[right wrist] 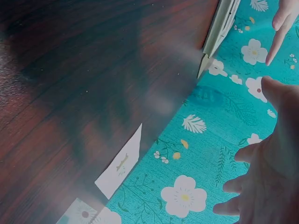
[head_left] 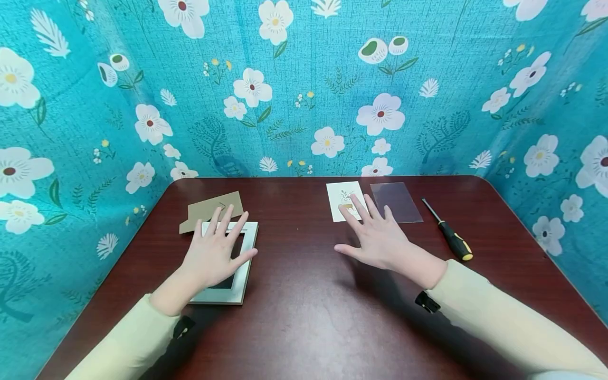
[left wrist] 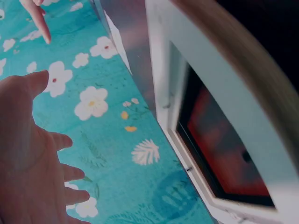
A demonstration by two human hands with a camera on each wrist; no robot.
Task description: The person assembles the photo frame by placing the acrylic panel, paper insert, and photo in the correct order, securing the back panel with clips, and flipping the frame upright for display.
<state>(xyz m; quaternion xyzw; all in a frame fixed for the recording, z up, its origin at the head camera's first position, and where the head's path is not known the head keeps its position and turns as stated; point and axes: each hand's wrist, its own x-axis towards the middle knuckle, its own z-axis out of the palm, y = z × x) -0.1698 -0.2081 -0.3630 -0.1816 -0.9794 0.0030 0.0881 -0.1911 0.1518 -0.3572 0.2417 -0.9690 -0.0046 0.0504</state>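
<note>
My left hand (head_left: 214, 253) hovers with fingers spread above a white picture frame (head_left: 250, 237), holding nothing. The frame lies at the left of the table, and its dark middle is partly hidden by the hand. In the left wrist view the frame (left wrist: 163, 93) shows its white border and dark inner opening. My right hand (head_left: 377, 237) is also spread and empty, held over the table just in front of a white card (head_left: 336, 203) with a printed plant picture. Beside that card lies a clear rectangular sheet (head_left: 399, 203).
A brown backing board (head_left: 199, 211) lies behind the frame at the far left. To the right rests a screwdriver (head_left: 453, 237) with a black and yellow handle. A blue flowered curtain (head_left: 294, 95) hangs around the back and sides of the dark wooden table (head_left: 294, 295).
</note>
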